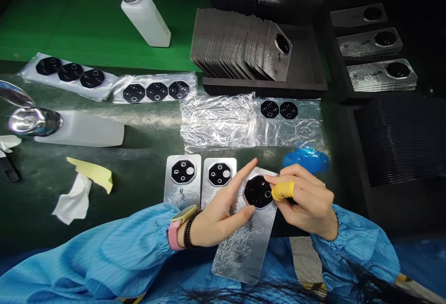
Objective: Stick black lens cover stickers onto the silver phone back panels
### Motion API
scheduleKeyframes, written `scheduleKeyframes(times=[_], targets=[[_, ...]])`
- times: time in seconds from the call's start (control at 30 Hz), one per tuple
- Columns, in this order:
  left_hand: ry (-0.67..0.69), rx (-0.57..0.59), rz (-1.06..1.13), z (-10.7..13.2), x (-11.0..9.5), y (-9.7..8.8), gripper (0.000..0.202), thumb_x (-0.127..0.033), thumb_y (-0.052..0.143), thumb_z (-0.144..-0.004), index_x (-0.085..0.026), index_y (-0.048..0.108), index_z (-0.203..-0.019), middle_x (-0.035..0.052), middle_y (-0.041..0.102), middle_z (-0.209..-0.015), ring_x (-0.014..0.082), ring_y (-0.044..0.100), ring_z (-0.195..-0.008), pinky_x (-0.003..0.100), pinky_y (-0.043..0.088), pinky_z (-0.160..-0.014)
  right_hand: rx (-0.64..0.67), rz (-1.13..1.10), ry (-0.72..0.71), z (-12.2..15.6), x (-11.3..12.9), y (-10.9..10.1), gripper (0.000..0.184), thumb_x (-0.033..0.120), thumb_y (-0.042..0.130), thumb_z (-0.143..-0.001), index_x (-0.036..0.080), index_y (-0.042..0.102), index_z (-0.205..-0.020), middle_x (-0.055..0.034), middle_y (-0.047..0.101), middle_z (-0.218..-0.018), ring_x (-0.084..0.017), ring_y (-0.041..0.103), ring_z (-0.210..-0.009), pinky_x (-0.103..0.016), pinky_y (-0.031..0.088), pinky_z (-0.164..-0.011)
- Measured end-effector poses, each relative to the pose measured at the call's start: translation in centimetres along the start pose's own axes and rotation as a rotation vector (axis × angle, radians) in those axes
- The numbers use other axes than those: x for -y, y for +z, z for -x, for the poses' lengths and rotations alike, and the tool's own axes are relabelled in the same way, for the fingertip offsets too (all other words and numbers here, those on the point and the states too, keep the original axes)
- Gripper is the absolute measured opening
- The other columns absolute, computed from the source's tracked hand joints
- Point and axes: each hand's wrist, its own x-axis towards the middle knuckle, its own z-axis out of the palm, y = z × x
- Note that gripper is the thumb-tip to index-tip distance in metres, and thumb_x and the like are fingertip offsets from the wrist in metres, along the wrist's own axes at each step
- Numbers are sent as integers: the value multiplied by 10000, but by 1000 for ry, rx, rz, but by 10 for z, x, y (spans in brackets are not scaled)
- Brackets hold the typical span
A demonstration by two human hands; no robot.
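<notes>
A silver phone back cover [240, 253] lies tilted at the table's front edge, its lower end overhanging. Set in its camera ring is a black octagonal lens plate [257, 191]. My left hand [223, 216] grips the cover from the left, thumb by the plate's lower edge, index finger stretched past its upper left; the other fingers are hidden. My right hand [303, 197] has its fingers closed at the cover's right edge, fingertips at the plate's rim. One finger wears a yellow finger cot [283, 191]. Beside the left hand lie two more covers, a left one [181, 188] and a right one [214, 190].
Behind are clear film sheets [218, 125] and black lens plates [156, 92] in film. A tray [265, 86] holds several stacked covers [230, 44]. White bottles stand upright [148, 21] and nearer left [83, 127]. Blue film [306, 158] lies beyond my right hand. Black racks [400, 141] line the right.
</notes>
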Motion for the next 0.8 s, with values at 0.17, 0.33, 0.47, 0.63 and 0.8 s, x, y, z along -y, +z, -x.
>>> scheduleKeyframes(times=[0.17, 0.33, 0.47, 0.63, 0.8], targets=[[115, -12, -33, 2, 4, -1, 694, -304, 513, -914, -246, 163, -1510, 46, 304, -1545, 310, 354, -1372, 457, 294, -1153, -7, 1, -12, 0, -1, -1, 250, 7, 567, -780, 254, 578, -736, -18, 757, -844, -170, 644, -667, -298, 552, -514], [168, 11, -28, 3, 4, -2, 689, -263, 500, -927, -258, 138, -1513, 42, 282, -1555, 287, 353, -1376, 412, 280, -1160, -21, 27, -55, 0, -1, -2, 231, 16, 590, -765, 240, 573, -708, -41, 764, -828, -184, 652, -643, -297, 546, -473], [70, -1, -19, 4, 1, -2, 706, -294, 527, -902, -275, 165, -1508, 24, 320, -1539, 313, 378, -1354, 434, 339, -1129, -17, 44, -68, 1, -2, -2, 246, 25, 596, -765, 245, 558, -661, -33, 766, -857, -188, 664, -660, -305, 559, -484], [73, 5, -15, 4, 1, -2, 723, -297, 531, -892, -231, 162, -1511, 49, 327, -1534, 322, 366, -1359, 456, 337, -1130, -13, 46, -73, 4, -3, -1, 263, 5, 599, -743, 244, 548, -647, -29, 766, -878, -189, 670, -672, -314, 564, -501], [181, 20, -26, 3, 2, -2, 705, -240, 506, -921, -266, 125, -1514, 42, 289, -1552, 282, 366, -1370, 411, 308, -1150, -9, 51, -112, 3, -3, -1, 274, -23, 595, -719, 239, 524, -679, -64, 766, -859, -199, 672, -670, -318, 562, -505]])
